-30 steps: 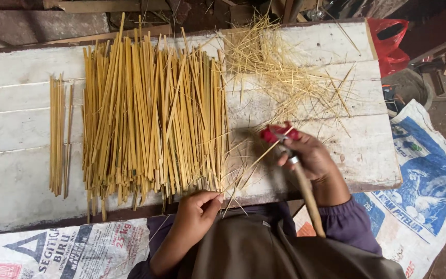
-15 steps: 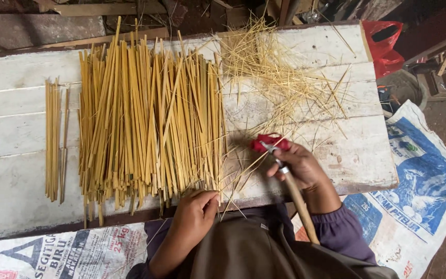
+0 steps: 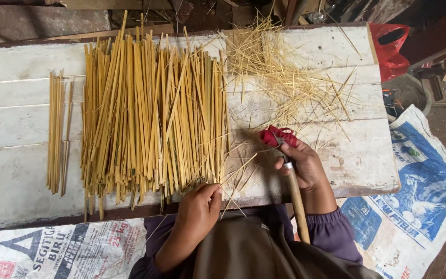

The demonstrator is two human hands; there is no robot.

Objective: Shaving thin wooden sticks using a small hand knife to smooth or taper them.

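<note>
My left hand (image 3: 197, 206) rests at the front edge of the white wooden board (image 3: 21, 170) and pinches the near end of a thin bamboo strip (image 3: 239, 169). My right hand (image 3: 305, 168) grips a knife by its long wooden handle (image 3: 298, 209). A red cloth (image 3: 274, 135) is wrapped at the knife's tip, where the strip meets it. A big pile of yellow bamboo strips (image 3: 150, 113) lies just left of both hands.
A small bundle of strips (image 3: 57, 132) lies at the board's left. Thin bamboo shavings (image 3: 285, 77) are scattered at the back right. Printed sacks (image 3: 414, 201) cover the ground on the right and front left. A red plastic bag (image 3: 391, 49) sits beyond the board's right corner.
My right hand with the knife has shifted slightly along the thin strip. My left hand stays at the board's front edge.
</note>
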